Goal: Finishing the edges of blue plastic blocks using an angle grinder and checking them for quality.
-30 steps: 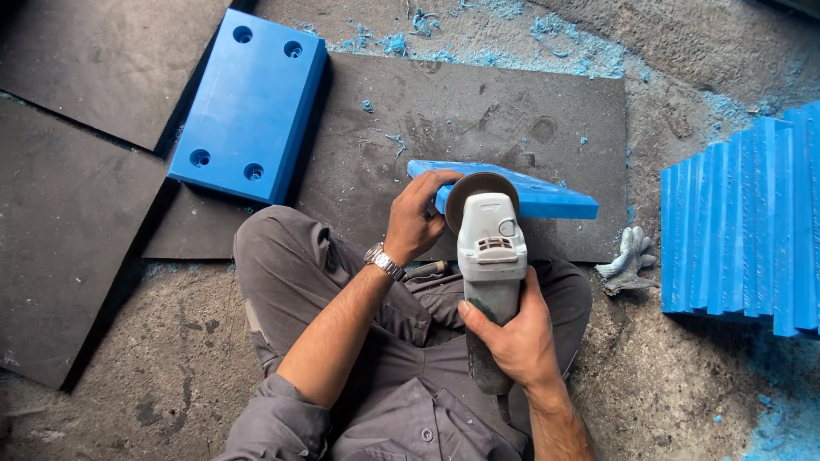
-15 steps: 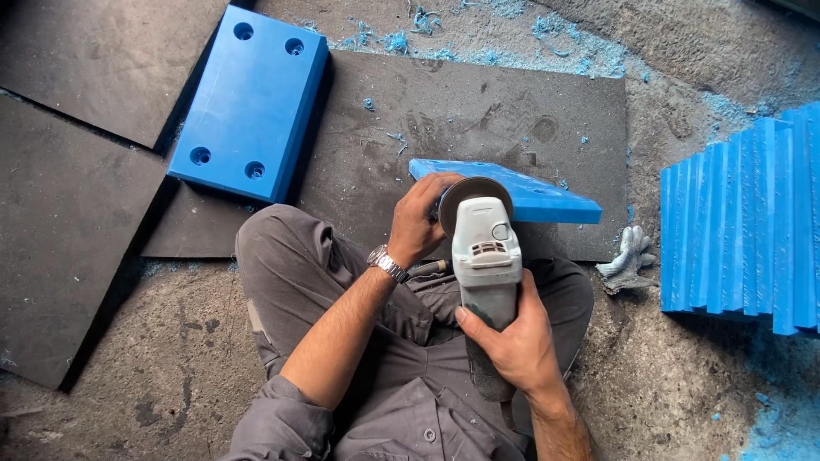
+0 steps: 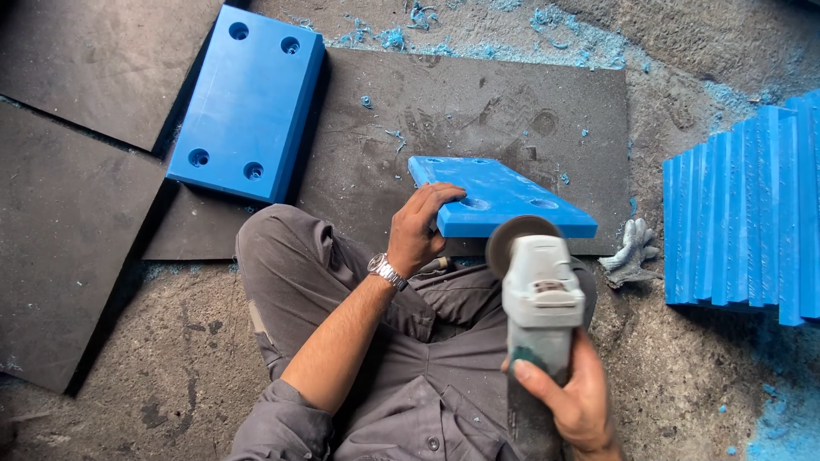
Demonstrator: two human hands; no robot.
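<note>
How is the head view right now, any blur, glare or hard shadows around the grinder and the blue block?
Head view: even, soft light and no glare; the grinder is slightly motion-blurred, the blue block under the left hand stays sharp; only a faint shadow lies along its near edge.

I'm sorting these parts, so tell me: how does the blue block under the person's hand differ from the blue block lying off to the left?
The near block is gripped at its edge by the left hand, with the grinder in the right hand at its front edge; the far block lies untouched. The near block runs crosswise before the person, the far one lengthwise and partly off the dark mat. Both are blue slabs with round holes.
</note>
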